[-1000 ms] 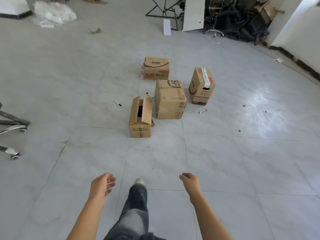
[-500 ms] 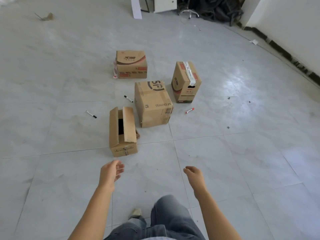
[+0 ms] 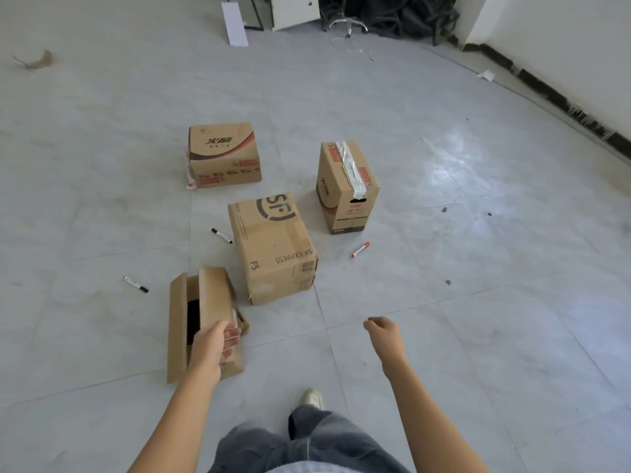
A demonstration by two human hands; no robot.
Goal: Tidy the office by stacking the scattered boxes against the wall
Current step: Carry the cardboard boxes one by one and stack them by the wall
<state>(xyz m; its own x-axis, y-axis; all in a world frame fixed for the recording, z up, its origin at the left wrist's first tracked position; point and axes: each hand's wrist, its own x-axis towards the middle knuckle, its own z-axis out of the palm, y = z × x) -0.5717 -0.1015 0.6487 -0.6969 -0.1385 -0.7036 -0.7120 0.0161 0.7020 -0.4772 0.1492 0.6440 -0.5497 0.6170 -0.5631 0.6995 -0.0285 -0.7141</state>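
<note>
Several cardboard boxes stand scattered on the grey tiled floor. Nearest is a narrow box with its top flaps ajar point(image 3: 181, 322). My left hand point(image 3: 213, 346) hovers over its right side with fingers spread, holding nothing; I cannot tell if it touches the box. Behind it sits an SF Express box point(image 3: 273, 247), a taped upright box point(image 3: 346, 186) to the right, and a printed box point(image 3: 223, 153) at the back. My right hand point(image 3: 384, 334) hangs loosely curled and empty above bare floor, right of the SF box. The white wall point(image 3: 563, 46) runs along the right.
Three markers lie among the boxes: a black-capped one point(image 3: 136, 284) at left, another black one point(image 3: 221, 235) by the SF box, a red-capped one point(image 3: 360, 249) at right. A white panel, paper sheet and tangled dark chairs crowd the far end. My shoe point(image 3: 311, 397) is below.
I have walked closer to the boxes, which now appear larger and lower in view. My left hand has reached forward over the open-flapped box; my right hand has risen slightly.
</note>
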